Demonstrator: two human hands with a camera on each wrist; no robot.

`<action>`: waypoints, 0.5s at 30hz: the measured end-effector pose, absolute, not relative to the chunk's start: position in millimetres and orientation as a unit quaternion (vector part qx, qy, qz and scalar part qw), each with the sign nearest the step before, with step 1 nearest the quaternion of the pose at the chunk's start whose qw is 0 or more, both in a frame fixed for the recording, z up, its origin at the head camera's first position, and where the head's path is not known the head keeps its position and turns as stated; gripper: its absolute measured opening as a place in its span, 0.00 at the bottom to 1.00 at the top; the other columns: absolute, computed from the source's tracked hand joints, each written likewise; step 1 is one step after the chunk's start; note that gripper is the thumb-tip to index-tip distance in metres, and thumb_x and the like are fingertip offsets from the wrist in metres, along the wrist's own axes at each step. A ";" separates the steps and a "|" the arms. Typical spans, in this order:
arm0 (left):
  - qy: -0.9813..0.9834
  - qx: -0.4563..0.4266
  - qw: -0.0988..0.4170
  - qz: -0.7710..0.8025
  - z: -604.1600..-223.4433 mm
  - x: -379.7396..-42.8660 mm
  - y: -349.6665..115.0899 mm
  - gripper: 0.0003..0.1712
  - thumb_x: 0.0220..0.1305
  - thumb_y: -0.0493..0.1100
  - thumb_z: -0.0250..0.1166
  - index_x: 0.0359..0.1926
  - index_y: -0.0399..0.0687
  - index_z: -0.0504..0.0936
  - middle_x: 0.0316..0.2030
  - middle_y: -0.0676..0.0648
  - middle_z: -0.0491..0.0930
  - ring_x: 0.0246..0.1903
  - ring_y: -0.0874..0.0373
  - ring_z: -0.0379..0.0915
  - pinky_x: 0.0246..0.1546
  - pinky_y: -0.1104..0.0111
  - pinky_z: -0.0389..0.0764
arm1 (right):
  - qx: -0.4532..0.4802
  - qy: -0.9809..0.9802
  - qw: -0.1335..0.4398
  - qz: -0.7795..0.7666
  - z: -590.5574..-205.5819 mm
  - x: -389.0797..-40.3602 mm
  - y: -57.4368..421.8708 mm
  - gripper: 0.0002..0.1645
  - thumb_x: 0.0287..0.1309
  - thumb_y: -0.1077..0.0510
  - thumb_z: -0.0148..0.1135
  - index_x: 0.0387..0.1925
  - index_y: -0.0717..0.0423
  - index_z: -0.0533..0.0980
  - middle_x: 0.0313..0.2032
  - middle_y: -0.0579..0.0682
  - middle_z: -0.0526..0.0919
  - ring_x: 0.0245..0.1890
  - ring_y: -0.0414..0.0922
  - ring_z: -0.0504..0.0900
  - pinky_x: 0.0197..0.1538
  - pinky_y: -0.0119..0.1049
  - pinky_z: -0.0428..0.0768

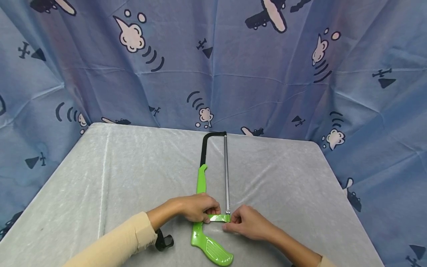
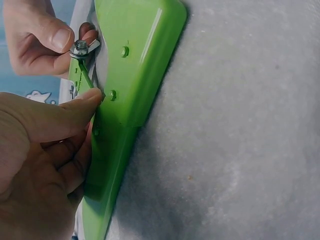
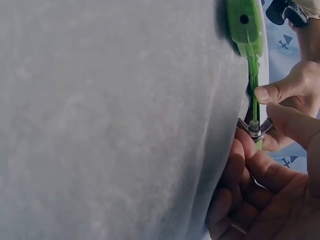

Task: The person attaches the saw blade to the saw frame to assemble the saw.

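Observation:
A hacksaw (image 1: 201, 181) with a green handle and a black front frame lies on the table, its blade (image 1: 227, 174) along the right side. My left hand (image 1: 199, 207) pinches the green cross arm (image 1: 218, 218) at the handle end, thumb on one side and fingers on the other. At the outer end of that arm, my right hand (image 1: 248, 222) holds a metal wing nut (image 3: 255, 129) between thumb and fingers. The left wrist view shows the threaded bolt end (image 2: 81, 45) sticking out of the nut beside the right thumb.
A grey-white cloth covers the table (image 1: 150, 167). Behind it and along both sides hangs a blue curtain (image 1: 213, 66) printed with planes and clouds. A black strap device (image 1: 163, 240) is on the left wrist.

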State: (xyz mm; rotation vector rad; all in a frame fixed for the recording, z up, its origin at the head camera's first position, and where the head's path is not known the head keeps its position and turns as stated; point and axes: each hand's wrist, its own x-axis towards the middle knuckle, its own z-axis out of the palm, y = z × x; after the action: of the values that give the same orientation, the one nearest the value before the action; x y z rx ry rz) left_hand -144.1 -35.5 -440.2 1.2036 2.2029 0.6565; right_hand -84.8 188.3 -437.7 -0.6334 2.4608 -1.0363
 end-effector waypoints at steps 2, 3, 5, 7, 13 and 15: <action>0.817 0.447 0.270 0.244 -440.4 -144.2 -35.7 0.12 0.54 0.31 0.70 0.39 0.49 0.81 0.27 0.61 0.73 0.30 0.70 0.68 0.36 0.78 0.71 | -0.229 0.876 0.199 -0.374 -436.9 -85.1 189.0 0.20 0.56 0.48 0.71 0.14 0.49 0.76 0.12 0.32 0.66 0.13 0.28 0.61 0.17 0.25 0.59; 0.817 0.448 0.270 0.244 -440.3 -144.2 -35.8 0.12 0.54 0.31 0.70 0.39 0.49 0.81 0.27 0.61 0.73 0.30 0.70 0.68 0.36 0.78 0.71 | -0.230 0.874 0.202 -0.377 -436.4 -85.3 189.4 0.19 0.56 0.49 0.71 0.14 0.49 0.76 0.12 0.32 0.66 0.13 0.28 0.62 0.17 0.25 0.59; 0.816 0.448 0.270 0.246 -440.0 -144.2 -36.0 0.13 0.54 0.31 0.70 0.39 0.49 0.82 0.27 0.61 0.73 0.30 0.70 0.68 0.36 0.78 0.71 | -0.233 0.869 0.208 -0.385 -435.8 -85.9 190.6 0.19 0.56 0.50 0.70 0.15 0.51 0.77 0.13 0.33 0.67 0.14 0.29 0.62 0.18 0.25 0.60; 0.816 0.448 0.270 0.246 -439.7 -144.2 -36.1 0.13 0.54 0.31 0.70 0.39 0.49 0.81 0.27 0.61 0.73 0.29 0.70 0.68 0.36 0.78 0.71 | -0.232 0.864 0.216 -0.390 -435.7 -86.8 191.7 0.18 0.57 0.50 0.70 0.16 0.52 0.78 0.13 0.34 0.68 0.14 0.29 0.63 0.18 0.25 0.60; 0.815 0.449 0.269 0.247 -439.3 -144.1 -36.3 0.13 0.55 0.31 0.70 0.39 0.48 0.81 0.27 0.60 0.73 0.30 0.70 0.68 0.36 0.78 0.71 | -0.237 0.855 0.239 -0.394 -436.9 -89.5 195.6 0.18 0.59 0.50 0.68 0.19 0.55 0.80 0.14 0.35 0.69 0.15 0.30 0.64 0.20 0.26 0.62; 0.815 0.449 0.269 0.247 -439.6 -144.1 -36.4 0.13 0.55 0.31 0.70 0.39 0.48 0.81 0.27 0.60 0.73 0.30 0.70 0.68 0.36 0.78 0.71 | -0.237 0.852 0.245 -0.398 -438.0 -90.3 196.7 0.16 0.59 0.51 0.68 0.20 0.55 0.81 0.14 0.35 0.70 0.15 0.30 0.64 0.20 0.25 0.62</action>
State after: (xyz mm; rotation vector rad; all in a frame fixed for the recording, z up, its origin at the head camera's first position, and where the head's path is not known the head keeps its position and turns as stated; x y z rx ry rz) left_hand -144.1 -36.4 -439.6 1.2098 2.1981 0.6666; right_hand -90.3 196.7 -438.0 -0.6483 2.3255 -1.0856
